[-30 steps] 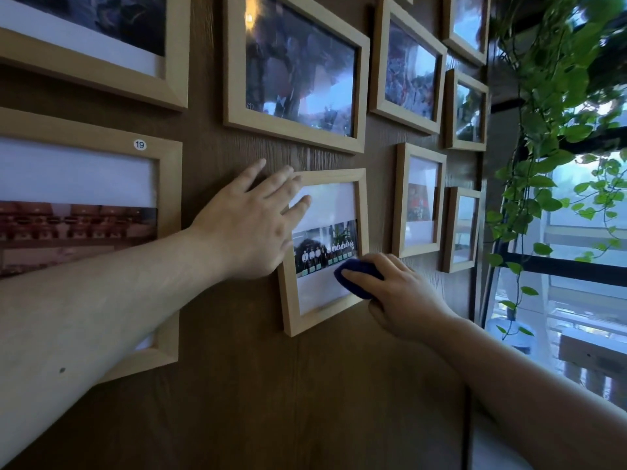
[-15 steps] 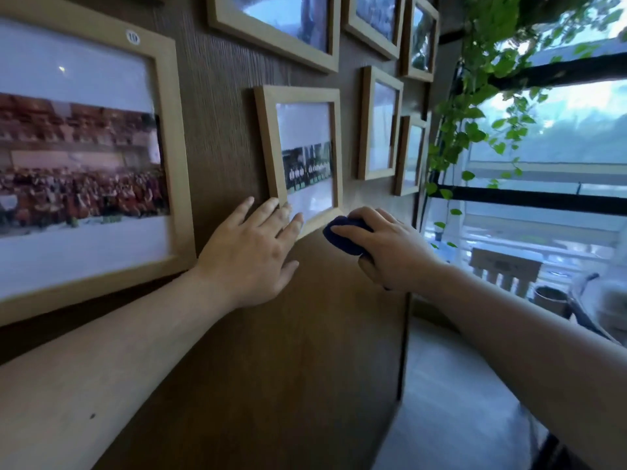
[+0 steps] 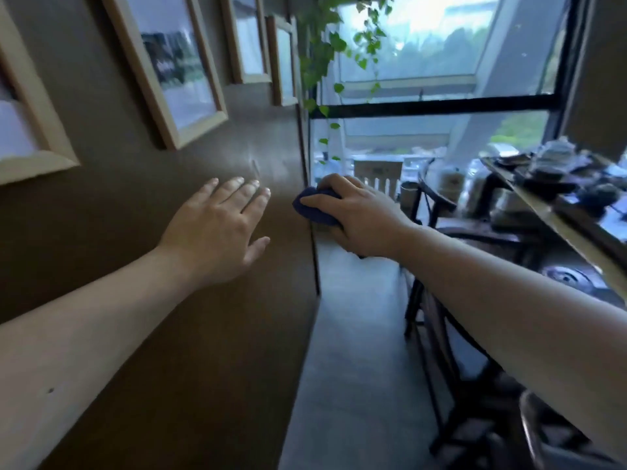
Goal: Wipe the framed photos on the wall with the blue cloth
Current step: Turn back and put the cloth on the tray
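Observation:
Light wooden framed photos hang on the brown wood wall at the upper left: a small group photo frame, a larger frame cut off at the left edge, and two narrow frames further right. My left hand is open, fingers spread, held flat near the bare wall below the frames. My right hand is shut on the bunched blue cloth, at the wall's right edge, well below every frame. Neither hand touches a frame.
A trailing green vine hangs by the wall's edge in front of a big window. At the right stands a cluttered table with dark teaware and a dark chair. Grey floor runs between wall and table.
Both hands have come down off the small group photo frame to the bare wall below. The view has swung down and right, so the frames now sit at the upper left.

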A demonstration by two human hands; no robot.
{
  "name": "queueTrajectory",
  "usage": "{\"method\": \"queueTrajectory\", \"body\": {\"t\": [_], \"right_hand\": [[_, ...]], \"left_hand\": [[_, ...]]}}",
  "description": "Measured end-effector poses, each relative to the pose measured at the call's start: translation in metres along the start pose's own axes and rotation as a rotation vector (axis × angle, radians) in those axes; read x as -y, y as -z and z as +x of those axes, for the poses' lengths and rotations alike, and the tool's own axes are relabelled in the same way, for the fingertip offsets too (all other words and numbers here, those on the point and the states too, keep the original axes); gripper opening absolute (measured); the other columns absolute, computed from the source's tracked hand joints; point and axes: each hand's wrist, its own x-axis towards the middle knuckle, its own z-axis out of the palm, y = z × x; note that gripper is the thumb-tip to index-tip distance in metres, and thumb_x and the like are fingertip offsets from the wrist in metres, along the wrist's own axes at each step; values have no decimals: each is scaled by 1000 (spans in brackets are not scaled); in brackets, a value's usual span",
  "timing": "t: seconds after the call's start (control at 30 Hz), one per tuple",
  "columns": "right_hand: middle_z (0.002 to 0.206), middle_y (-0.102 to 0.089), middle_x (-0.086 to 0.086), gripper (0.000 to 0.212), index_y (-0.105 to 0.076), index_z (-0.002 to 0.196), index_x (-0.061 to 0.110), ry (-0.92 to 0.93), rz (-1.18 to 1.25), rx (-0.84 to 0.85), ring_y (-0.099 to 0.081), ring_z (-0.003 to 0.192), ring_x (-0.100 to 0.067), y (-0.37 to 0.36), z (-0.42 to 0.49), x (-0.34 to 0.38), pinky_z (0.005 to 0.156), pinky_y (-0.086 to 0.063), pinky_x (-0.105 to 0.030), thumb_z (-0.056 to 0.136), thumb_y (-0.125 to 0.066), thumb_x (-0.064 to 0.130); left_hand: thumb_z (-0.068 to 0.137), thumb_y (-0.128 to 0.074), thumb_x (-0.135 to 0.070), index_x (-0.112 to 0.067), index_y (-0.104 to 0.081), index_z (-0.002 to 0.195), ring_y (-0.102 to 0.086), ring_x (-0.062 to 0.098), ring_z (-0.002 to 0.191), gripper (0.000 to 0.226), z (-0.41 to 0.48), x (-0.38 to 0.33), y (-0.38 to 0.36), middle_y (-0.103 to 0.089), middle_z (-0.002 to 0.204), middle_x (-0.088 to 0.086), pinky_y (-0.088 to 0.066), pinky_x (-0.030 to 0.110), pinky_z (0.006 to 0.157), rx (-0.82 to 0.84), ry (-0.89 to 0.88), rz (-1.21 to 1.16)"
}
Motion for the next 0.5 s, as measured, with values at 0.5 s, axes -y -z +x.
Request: {"method": "queueTrajectory", "body": {"t": [0.5], "right_hand": [[121,-52,-19,54,-56,127,11,-417,63,27,-51,105,-38,11,-264,-34,75,-49,-47,74,-60,7]], "left_hand": [[91,-37,-54,-9,-29,148,-32,30,143,73,31,-234,-10,-37,154,14,-26,48,118,31,-424,-300]]}}
